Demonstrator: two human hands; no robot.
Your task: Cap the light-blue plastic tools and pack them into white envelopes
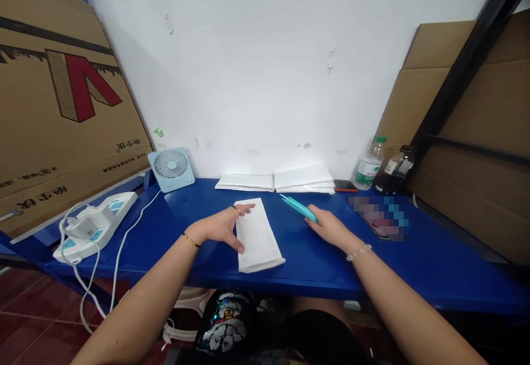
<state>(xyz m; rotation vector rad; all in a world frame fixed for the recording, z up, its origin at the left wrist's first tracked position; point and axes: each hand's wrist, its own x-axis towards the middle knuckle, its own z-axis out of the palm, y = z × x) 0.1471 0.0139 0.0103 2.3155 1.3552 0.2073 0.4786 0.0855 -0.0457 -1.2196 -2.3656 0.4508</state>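
Observation:
A white padded packet lies flat on the blue table, near its front edge. Over its left side rests my left hand, thumb and fingers spread apart, touching the packet without gripping it. To the right of the packet, my right hand holds a bundle of thin turquoise sticks that points up and to the left. Against the wall behind are a white packet stack on the left and a taller white stack on the right.
A light blue fan and a white power strip with cables stand at the left. At the right are a clear bottle, a dark bottle, a red-edged dark object and a blurred phone-like item. Cardboard flanks both sides.

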